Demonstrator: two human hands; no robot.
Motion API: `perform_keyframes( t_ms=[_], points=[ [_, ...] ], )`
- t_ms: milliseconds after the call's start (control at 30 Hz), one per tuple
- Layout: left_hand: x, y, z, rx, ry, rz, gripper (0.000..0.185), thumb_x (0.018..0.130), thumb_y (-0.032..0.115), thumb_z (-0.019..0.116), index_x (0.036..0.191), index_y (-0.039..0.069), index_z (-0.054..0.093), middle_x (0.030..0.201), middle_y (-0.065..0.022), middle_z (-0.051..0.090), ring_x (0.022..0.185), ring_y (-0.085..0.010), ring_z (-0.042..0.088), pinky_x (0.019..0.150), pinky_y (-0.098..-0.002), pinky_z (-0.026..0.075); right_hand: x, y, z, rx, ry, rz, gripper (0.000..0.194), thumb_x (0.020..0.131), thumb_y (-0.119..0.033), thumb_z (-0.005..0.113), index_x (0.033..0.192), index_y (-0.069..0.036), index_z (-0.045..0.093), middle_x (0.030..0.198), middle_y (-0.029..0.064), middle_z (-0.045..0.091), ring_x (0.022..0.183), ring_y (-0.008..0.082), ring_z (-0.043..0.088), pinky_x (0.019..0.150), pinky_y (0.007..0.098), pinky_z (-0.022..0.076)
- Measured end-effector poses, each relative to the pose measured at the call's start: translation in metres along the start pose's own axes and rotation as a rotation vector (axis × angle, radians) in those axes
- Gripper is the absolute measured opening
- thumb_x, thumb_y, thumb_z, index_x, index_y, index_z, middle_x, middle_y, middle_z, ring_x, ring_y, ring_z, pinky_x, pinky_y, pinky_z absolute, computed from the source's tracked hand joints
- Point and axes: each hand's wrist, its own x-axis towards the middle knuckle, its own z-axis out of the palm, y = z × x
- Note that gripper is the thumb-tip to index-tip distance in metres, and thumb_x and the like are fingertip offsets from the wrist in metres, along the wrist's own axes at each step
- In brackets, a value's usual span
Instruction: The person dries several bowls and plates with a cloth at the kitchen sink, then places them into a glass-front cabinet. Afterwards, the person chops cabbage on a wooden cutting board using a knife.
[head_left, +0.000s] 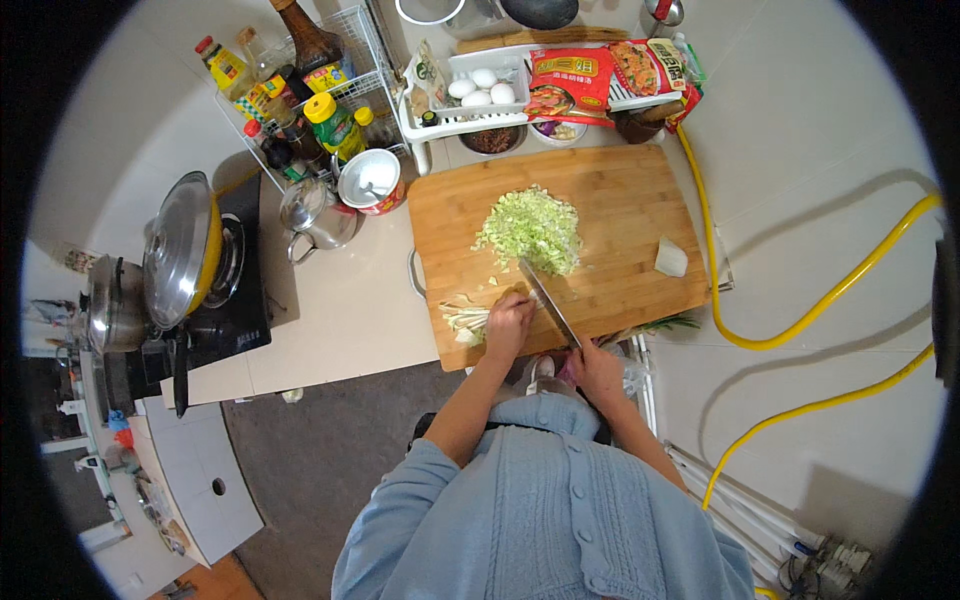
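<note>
My right hand (598, 369) grips the handle of a kitchen knife (551, 304), whose blade slants up and left across a wooden cutting board (630, 202). Close beside the blade, my left hand (511, 319) presses its bent fingers on pale vegetable strips (466, 321), which fan out to its left. Beyond the knife tip lies a heap of finely chopped pale green vegetable, apparently cabbage (531, 229). A white vegetable chunk (671, 257) rests near the board's right edge. The pieces right under my left fingers are partly hidden.
Behind the board stands a white rack (517, 112) with eggs (482, 88) and red food packets (570, 82). Bottles (330, 124), a steel jug (319, 217) and a lidded pan (180, 251) on a stove are at left. A yellow hose (840, 289) runs along the right wall.
</note>
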Motion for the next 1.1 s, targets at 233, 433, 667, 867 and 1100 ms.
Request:
perform_keyframes(
  t_ms=[233,433,667,867,1100],
  points=[
    [0.0,-0.001,0.0,-0.018,0.028,0.001,0.007,0.07,0.003,0.064,0.076,0.003,0.068,0.078,-0.0098,0.06,0.072,-0.0282,0.058,0.065,-0.0368,0.049,0.002,-0.008,-0.009,-0.053,-0.063,-0.028,0.019,0.086,-0.022,0.052,0.098,-0.008,0.051,0.062,0.0206,0.059,0.057,0.0398,0.059,0.051,0.0507,0.0456],
    [-0.002,-0.005,0.004,0.038,0.006,0.006,0.005,0.07,0.005,0.064,0.073,0.003,0.067,0.078,-0.009,0.059,0.073,-0.0274,0.058,0.064,-0.0367,0.049,0.018,-0.009,-0.013,-0.063,-0.188,0.051,0.018,0.085,-0.021,0.052,0.099,-0.009,0.05,0.063,0.0203,0.06,0.06,0.0401,0.06,0.053,0.0515,0.0467],
    [0.0,-0.005,0.003,0.079,0.009,0.04,0.005,0.073,0.008,0.064,0.071,0.004,0.066,0.078,-0.0077,0.057,0.074,-0.0264,0.058,0.064,-0.0367,0.049,0.026,-0.012,0.015,-0.089,-0.121,0.029,0.023,0.086,-0.023,0.052,0.104,-0.01,0.05,0.065,0.0206,0.061,0.061,0.0402,0.061,0.054,0.0506,0.0477],
    [-0.001,-0.004,0.002,0.087,-0.025,0.022,0.006,0.074,0.009,0.063,0.071,0.005,0.065,0.081,-0.0067,0.057,0.079,-0.0252,0.058,0.068,-0.0355,0.05,0.026,-0.007,0.0,-0.131,-0.101,0.04,0.022,0.086,-0.025,0.053,0.1,-0.009,0.052,0.063,0.0201,0.061,0.059,0.0392,0.061,0.054,0.0509,0.0473],
    [0.0,0.003,0.0,0.088,0.072,0.084,0.004,0.072,0.005,0.065,0.073,0.001,0.063,0.079,-0.0117,0.058,0.075,-0.0291,0.059,0.065,-0.0369,0.05,0.016,0.002,0.001,-0.092,-0.019,0.041,0.023,0.086,-0.025,0.054,0.102,-0.009,0.054,0.063,0.0188,0.061,0.059,0.0385,0.06,0.053,0.0505,0.0464]
  ],
)
